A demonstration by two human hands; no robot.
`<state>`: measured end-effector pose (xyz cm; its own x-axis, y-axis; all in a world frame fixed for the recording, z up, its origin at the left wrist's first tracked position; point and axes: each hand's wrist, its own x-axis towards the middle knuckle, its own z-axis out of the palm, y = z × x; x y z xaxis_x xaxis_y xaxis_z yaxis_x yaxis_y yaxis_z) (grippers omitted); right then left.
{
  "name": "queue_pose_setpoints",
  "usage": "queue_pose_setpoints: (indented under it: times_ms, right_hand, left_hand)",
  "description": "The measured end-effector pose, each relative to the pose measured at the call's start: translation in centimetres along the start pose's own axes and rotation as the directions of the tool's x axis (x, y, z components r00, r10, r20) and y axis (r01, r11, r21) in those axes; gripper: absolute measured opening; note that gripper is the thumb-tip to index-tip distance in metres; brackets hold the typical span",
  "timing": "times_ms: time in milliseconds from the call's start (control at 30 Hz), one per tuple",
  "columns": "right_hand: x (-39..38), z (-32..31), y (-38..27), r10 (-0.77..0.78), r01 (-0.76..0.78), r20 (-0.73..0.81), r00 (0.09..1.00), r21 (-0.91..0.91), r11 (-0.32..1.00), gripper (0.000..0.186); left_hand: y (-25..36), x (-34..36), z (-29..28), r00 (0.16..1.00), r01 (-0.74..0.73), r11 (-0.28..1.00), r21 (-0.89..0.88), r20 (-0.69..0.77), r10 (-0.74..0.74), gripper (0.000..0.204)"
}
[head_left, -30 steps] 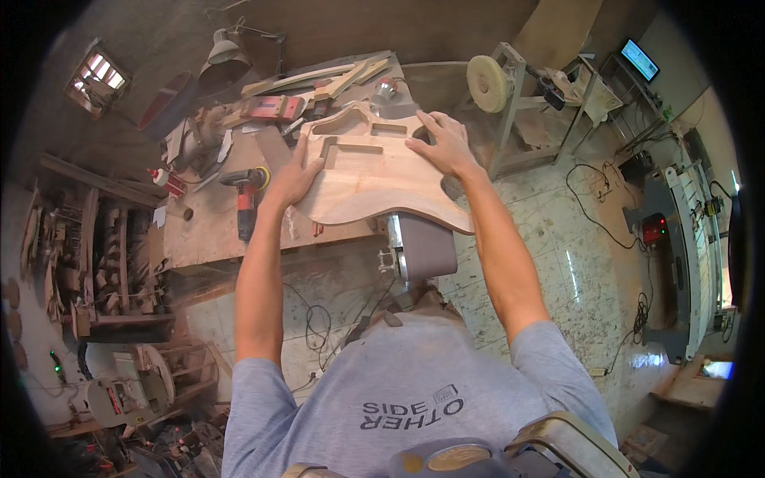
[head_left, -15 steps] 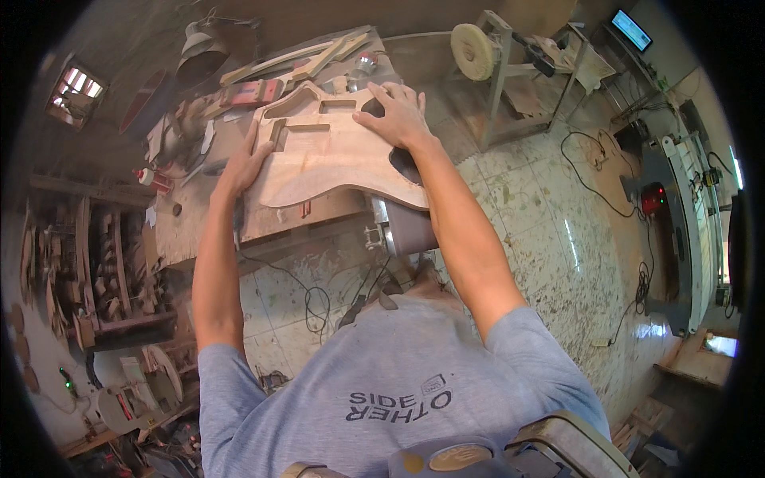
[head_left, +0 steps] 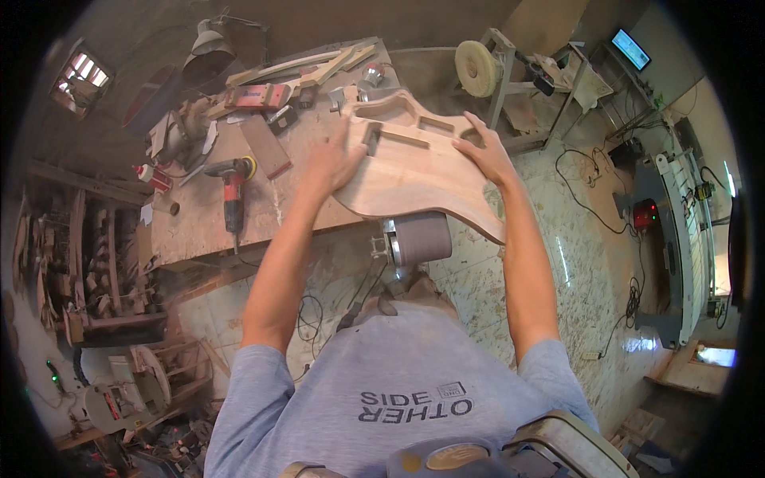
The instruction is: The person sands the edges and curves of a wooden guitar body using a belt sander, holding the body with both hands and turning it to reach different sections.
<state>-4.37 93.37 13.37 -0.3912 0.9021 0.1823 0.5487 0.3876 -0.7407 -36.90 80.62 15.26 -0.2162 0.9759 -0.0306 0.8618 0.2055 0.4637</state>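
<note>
A pale wooden guitar body with routed cavities is held out in front of me, tilted, its lower right horn toward my right forearm. My left hand grips its left edge, fingers partly hidden. On the far right edge, my right hand clasps the wood beside a cutout, thumb on the top face. Beneath the body's near edge sits the brown abrasive belt of a sander at the bench edge; whether the wood touches it I cannot tell.
The workbench carries a red and black power tool with a yellow disc, a brown wood block, a red box, a red-capped bottle and wood strips. A buffing wheel stands beyond; cables trail over the floor.
Both hands have carried the guitar body to the right, turning it clockwise. The power tool and wood block on the bench have come into view, and more of the sander's belt shows.
</note>
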Motion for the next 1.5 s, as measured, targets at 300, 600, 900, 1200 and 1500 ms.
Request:
queue_pose_setpoints:
  times_ms: [300,600,900,1200,1500]
  right_hand:
    - [-3.0,-4.9,1.0,0.365,-0.363,0.036,0.93,0.231,0.903,0.09]
    - [-6.4,-10.6,0.2,0.164,-0.051,-0.298,0.94,0.354,0.934,0.085]
    - [-8.4,-16.3,-12.2,-0.347,0.409,-0.672,0.654,-0.073,0.91,0.097]
    - [-13.5,-12.9,-13.1,-0.246,0.5,-0.454,0.857,0.612,0.613,0.136]
    - [-13.1,-9.1,-9.4,0.084,0.527,-0.68,0.728,0.634,0.566,0.099]
  left_hand:
    - [6.0,1.9,5.3,0.991,-0.093,0.993,0.079,-0.086,0.1,0.084]
    - [10.3,1.5,0.2,0.983,-0.036,0.787,-0.615,0.121,0.139,0.081]
    - [10.7,-0.5,-4.1,0.905,0.378,-0.173,-0.909,0.324,0.274,0.105]
    - [12.6,1.7,-3.1,0.935,0.288,-0.716,-0.636,0.025,0.353,0.044]
    - [15.5,3.8,-2.6,0.833,-0.094,-0.728,-0.68,-0.454,0.317,0.052]
